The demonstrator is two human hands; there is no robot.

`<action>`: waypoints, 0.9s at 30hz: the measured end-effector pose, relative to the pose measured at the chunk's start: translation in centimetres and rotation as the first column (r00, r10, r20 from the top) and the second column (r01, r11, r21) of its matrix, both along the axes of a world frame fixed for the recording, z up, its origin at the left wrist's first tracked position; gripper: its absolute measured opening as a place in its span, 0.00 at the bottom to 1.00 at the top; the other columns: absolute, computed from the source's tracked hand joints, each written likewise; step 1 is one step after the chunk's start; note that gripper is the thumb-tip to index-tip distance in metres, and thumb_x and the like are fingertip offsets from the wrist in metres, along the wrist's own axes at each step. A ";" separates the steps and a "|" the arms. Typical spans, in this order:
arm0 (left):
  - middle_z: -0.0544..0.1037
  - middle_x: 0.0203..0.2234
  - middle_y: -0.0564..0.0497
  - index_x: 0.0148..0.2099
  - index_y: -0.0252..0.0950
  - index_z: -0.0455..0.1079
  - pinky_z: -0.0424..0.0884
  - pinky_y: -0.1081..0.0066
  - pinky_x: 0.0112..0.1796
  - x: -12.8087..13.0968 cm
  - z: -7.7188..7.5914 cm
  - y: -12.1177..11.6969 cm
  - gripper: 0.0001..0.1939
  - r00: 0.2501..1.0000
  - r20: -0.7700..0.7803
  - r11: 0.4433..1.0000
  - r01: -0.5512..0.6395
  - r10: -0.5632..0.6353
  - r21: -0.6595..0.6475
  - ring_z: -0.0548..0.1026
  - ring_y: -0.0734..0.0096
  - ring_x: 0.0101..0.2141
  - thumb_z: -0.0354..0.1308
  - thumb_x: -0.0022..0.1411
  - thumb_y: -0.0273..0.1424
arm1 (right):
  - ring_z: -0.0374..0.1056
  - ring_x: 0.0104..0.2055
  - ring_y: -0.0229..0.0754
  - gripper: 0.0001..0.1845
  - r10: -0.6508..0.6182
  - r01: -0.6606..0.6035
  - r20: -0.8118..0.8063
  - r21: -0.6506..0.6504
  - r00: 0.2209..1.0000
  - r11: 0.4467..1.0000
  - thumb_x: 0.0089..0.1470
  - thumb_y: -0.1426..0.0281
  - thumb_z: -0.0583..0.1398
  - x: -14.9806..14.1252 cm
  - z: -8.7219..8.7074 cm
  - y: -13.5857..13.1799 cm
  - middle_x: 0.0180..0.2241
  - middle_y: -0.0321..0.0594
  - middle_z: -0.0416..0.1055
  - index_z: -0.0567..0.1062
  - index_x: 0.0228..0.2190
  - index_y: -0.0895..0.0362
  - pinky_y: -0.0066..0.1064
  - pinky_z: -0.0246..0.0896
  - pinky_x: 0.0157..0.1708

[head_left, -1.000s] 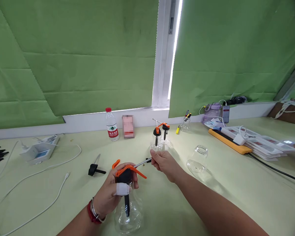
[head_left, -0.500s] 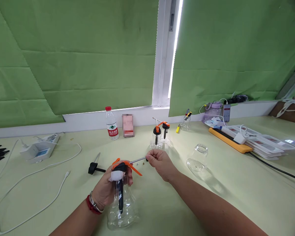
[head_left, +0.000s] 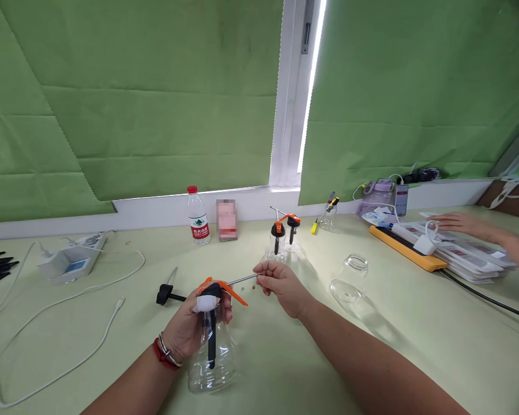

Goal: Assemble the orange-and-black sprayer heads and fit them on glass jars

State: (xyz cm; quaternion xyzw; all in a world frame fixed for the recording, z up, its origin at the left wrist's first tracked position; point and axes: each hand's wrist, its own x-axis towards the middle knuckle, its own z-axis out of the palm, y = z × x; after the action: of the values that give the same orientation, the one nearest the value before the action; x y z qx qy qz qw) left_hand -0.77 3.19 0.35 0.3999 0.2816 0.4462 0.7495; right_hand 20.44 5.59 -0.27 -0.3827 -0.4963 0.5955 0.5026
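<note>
A clear spray bottle (head_left: 214,366) with a black-and-orange head stands slightly tilted at the front. My left hand (head_left: 191,325) is closed around its neck and head, a piece of white material showing at the fingers. From the head a thin grey metal tube (head_left: 242,279) sticks out to the right. My right hand (head_left: 281,286) pinches the far end of this tube; the very tip is hidden by the fingers. Tiny loose parts (head_left: 254,287) lie on the table just below the tube. Left of the bottle is a loose black spray head (head_left: 164,294) with a thin tube.
Two more spray bottles (head_left: 277,242) with orange levers stand behind my right hand. A clear empty bottle (head_left: 348,279) is to the right. Screwdrivers (head_left: 332,202) stand in a clear container. A water bottle (head_left: 198,219), white cables and an orange-edged power strip (head_left: 409,249) surround the work.
Another person's hand has come in from the right over the stacked white sheets. My right hand has shifted slightly left along the tube; my left hand keeps its hold.
</note>
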 end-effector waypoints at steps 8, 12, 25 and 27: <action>0.76 0.26 0.47 0.37 0.32 0.72 0.69 0.69 0.28 -0.1 -0.4 0.2 0.10 1.000 0.020 1.000 0.016 -0.016 -0.007 0.75 0.66 0.26 0.59 0.49 0.26 | 0.56 0.18 0.29 0.16 -0.010 0.010 0.007 -0.019 1.000 1.000 0.45 0.60 0.64 -0.1 -0.2 0.3 0.20 0.31 0.66 0.72 0.31 0.59 0.25 0.51 0.20; 0.76 0.26 0.48 0.38 0.33 0.72 0.68 0.69 0.28 -0.1 -0.5 0.2 0.10 1.000 0.030 1.000 0.007 -0.006 -0.024 0.75 0.65 0.25 0.59 0.49 0.26 | 0.56 0.18 0.29 0.17 0.005 -0.007 -0.025 -0.057 1.000 0.998 0.47 0.58 0.63 -0.2 -0.3 0.3 0.21 0.32 0.67 0.71 0.31 0.59 0.25 0.50 0.18; 0.76 0.26 0.46 0.37 0.32 0.72 0.69 0.69 0.28 -0.2 -0.6 0.3 0.10 1.000 0.017 1.000 -0.006 0.006 -0.021 0.75 0.64 0.25 0.59 0.49 0.26 | 0.61 0.22 0.32 0.15 -0.040 0.041 -0.027 0.007 0.999 0.999 0.44 0.60 0.65 -0.2 -0.3 0.4 0.23 0.35 0.70 0.73 0.30 0.59 0.27 0.57 0.23; 0.76 0.26 0.46 0.36 0.32 0.73 0.69 0.69 0.28 -0.2 -0.6 0.3 0.09 1.000 0.018 1.000 -0.002 0.002 -0.022 0.75 0.65 0.25 0.59 0.50 0.25 | 0.59 0.18 0.31 0.17 -0.031 0.031 -0.005 -0.036 1.000 0.999 0.47 0.56 0.61 -0.3 -0.4 0.5 0.21 0.35 0.70 0.71 0.27 0.59 0.26 0.53 0.18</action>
State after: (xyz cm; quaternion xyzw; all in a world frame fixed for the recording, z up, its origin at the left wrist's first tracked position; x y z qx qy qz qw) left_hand -0.95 3.47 -0.22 0.3873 0.2799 0.4474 0.7559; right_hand 20.09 6.10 -0.70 -0.3977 -0.4782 0.5975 0.5061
